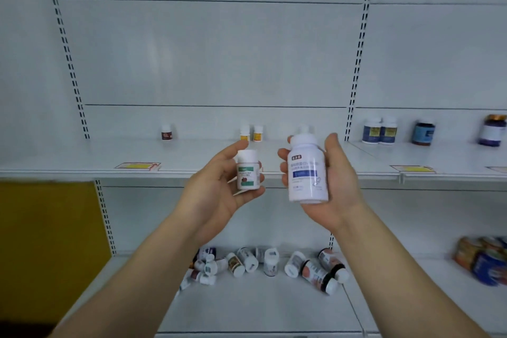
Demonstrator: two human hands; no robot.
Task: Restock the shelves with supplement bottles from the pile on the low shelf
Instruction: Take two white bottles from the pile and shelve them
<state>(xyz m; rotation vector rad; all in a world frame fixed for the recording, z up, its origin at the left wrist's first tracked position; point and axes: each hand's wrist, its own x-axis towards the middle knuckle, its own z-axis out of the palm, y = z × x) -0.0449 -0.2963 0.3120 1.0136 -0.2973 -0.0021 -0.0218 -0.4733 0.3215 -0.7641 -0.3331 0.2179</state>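
My left hand (216, 189) holds a small white bottle with a green and red label (247, 170) upright in its curled fingers. My right hand (336, 184) grips a larger white bottle with a blue label (307, 170), also upright. Both are raised in front of the middle shelf (192, 153). At the back of that shelf stand a small dark-labelled bottle (166, 132) and two yellow-labelled bottles (251, 133). The pile of supplement bottles (269, 266) lies tumbled on the low shelf (260, 307) beneath my arms.
To the right, the neighbouring bay holds two blue-labelled bottles (380, 130), a dark jar (423, 132) and a purple bottle (492, 130). Colourful packets (482, 261) sit lower right. Yellow price tags (138, 166) lie on the shelf edge. A yellow panel (49, 241) stands at left.
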